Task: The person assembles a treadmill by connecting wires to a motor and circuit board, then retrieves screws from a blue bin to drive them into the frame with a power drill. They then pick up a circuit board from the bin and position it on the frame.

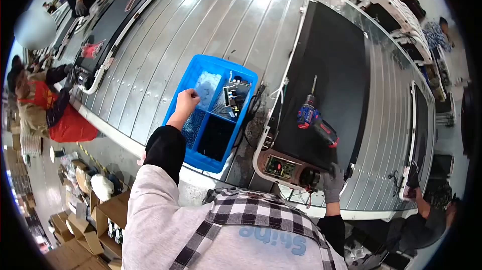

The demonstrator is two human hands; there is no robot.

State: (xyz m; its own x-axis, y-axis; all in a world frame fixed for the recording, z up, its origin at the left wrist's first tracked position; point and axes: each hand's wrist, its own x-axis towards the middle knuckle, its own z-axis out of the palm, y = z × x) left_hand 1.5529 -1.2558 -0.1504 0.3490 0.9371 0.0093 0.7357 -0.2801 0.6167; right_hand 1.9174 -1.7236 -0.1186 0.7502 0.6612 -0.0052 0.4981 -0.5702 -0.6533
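My left hand (187,100), bare, hangs over a blue divided bin (215,163) with its fingers drawn together. Whether it pinches something small is not visible. Below it, the bin's compartments hold clear plastic bags (207,85), small screws (192,128), circuit board parts (234,100) and dark small pieces (216,138). My right hand (333,184), in a grey glove, rests at the near end of a treadmill deck (329,54), beside a dark round motor (309,177), fingers stretched out. A green circuit board (279,168) sits left of the motor. On the black belt lies a blue and red cordless drill (316,119).
The metal slatted workbench (165,54) carries another treadmill deck (120,19) at left and one (420,124) at right. Co-workers stand at both sides, one in a red apron (70,119). Black cable (252,112) lies between bin and deck. Cardboard boxes (108,209) stand lower left.
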